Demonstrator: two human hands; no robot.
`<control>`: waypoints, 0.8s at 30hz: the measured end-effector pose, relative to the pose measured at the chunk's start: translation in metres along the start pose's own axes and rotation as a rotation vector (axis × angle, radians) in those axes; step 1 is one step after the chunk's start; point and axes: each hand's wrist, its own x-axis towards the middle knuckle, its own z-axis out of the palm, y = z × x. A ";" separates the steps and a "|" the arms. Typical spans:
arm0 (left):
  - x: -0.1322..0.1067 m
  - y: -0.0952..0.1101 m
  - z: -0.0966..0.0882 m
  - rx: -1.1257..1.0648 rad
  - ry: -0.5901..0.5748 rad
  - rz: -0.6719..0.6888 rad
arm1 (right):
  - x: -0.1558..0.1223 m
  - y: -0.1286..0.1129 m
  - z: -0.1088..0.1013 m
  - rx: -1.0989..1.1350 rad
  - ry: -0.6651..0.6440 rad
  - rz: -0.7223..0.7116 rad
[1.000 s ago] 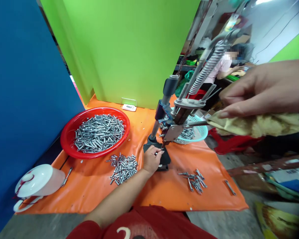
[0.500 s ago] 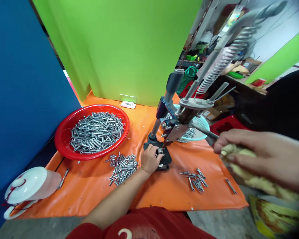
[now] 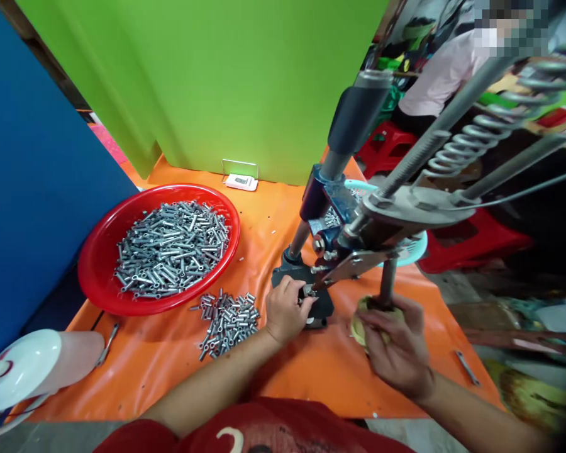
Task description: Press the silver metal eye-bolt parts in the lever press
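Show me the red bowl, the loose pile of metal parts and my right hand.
red bowl [image 3: 94,270], head view, bare left wall.
loose pile of metal parts [image 3: 226,318], head view, heap's middle.
right hand [image 3: 396,352], head view, back of the hand.

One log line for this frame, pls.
left hand: pinches metal part on press base | right hand: grips cloth-wrapped lever handle | nearby: parts pile, red basin

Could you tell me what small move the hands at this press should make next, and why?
Probably ease the right hand upward: its cloth-wrapped handle sits low, and the press tip meets the small metal piece pinched by the left hand on the base.
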 end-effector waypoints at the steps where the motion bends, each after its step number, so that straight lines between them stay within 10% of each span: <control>1: 0.000 0.000 0.001 0.009 0.000 -0.001 | -0.002 0.007 0.010 -0.007 0.033 -0.012; 8: 0.001 0.004 -0.003 -0.098 0.001 0.014 | -0.002 0.004 0.014 0.095 0.056 0.035; 17: 0.013 0.020 -0.016 -0.379 -0.072 -0.047 | 0.042 -0.004 -0.083 0.841 -0.368 0.694; 24: 0.022 0.019 -0.026 -0.389 -0.190 -0.003 | 0.158 -0.037 -0.087 1.157 0.083 0.580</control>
